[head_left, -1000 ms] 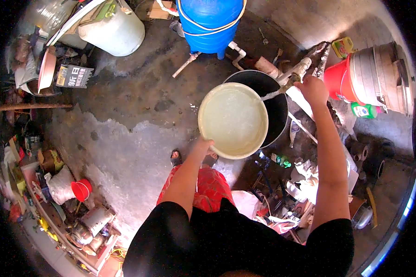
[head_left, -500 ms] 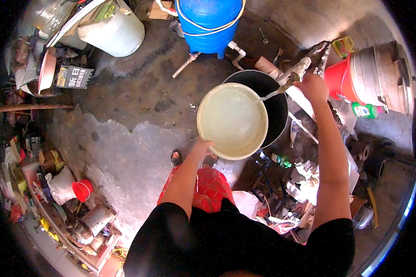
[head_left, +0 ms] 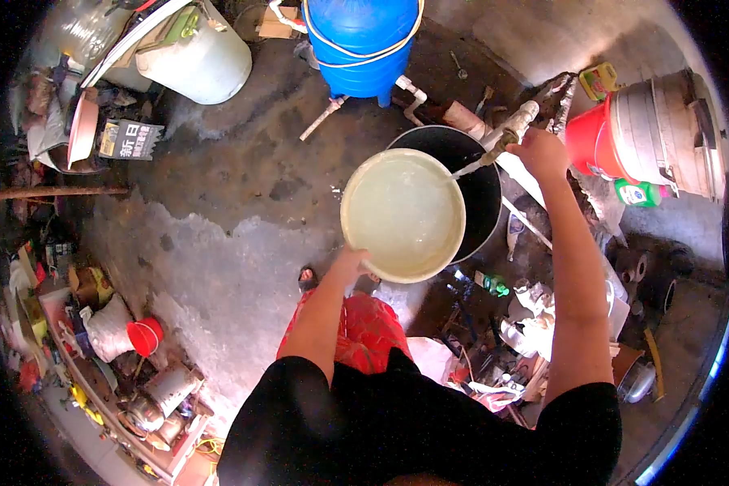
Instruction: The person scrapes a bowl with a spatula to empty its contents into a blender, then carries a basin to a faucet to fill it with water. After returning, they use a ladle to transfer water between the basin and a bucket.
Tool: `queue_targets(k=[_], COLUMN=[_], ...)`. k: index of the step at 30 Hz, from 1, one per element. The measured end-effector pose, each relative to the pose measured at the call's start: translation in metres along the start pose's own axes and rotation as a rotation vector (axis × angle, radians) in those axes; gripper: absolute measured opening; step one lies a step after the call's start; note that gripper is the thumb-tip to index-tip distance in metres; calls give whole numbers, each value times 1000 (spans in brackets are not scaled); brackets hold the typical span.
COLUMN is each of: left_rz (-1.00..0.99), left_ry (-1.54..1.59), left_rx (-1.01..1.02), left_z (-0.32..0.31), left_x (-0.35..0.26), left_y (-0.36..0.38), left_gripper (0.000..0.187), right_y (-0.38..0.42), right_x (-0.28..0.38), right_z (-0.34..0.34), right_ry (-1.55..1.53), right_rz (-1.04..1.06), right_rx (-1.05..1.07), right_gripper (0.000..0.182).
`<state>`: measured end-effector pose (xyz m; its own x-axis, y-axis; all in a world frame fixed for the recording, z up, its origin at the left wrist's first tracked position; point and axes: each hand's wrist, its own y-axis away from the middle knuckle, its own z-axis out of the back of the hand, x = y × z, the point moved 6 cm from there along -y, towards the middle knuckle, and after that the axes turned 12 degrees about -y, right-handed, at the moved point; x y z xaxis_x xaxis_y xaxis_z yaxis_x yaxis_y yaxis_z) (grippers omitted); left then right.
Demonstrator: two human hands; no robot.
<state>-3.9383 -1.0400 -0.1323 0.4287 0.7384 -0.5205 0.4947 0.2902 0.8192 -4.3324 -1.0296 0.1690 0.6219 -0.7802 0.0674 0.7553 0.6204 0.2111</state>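
Note:
My left hand [head_left: 355, 264] grips the near-left rim of a round cream-coloured basin [head_left: 409, 276], its fingers largely hidden under the edge. Pale, cloudy-looking water [head_left: 401, 211] stands in the basin. A thin stream of water [head_left: 466, 168] runs from a tap [head_left: 504, 144] into it at the upper right rim. Closed around the handle end of that tap is my right hand [head_left: 546, 154]. Behind and partly beneath the basin stands a large dark tub [head_left: 484, 212], much of it covered from view.
A blue tank [head_left: 360, 49] with pipes stands ahead. At the right are a red bucket [head_left: 591, 142] and a green bottle [head_left: 636, 193]. Scattered clutter [head_left: 530, 324] lies near my right side. A white barrel [head_left: 206, 69] and a small red bucket [head_left: 145, 335] are on the left.
The view has shifted slightly, so the tap, basin and tank all appear a little further left. Both hands keep their holds, and water still runs into the basin.

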Motion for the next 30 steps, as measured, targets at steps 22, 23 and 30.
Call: queue_targets(k=[22,23,30], left_rz=[54,53,73], left_ry=[-40,-42,-80], left_rx=[-46,-45,-115], left_z=[-5,-5,4], left_x=[-12,-13,0], left_y=[8,8,-3], left_gripper=[53,53,48], right_y=[-2,-2,-3], right_x=[-4,-4,-6], right_z=[-4,-3,-4], right_ry=[-45,-45,-54], right_rz=[8,7,5], right_rx=[-6,-7,16], right_gripper=[38,38,36])
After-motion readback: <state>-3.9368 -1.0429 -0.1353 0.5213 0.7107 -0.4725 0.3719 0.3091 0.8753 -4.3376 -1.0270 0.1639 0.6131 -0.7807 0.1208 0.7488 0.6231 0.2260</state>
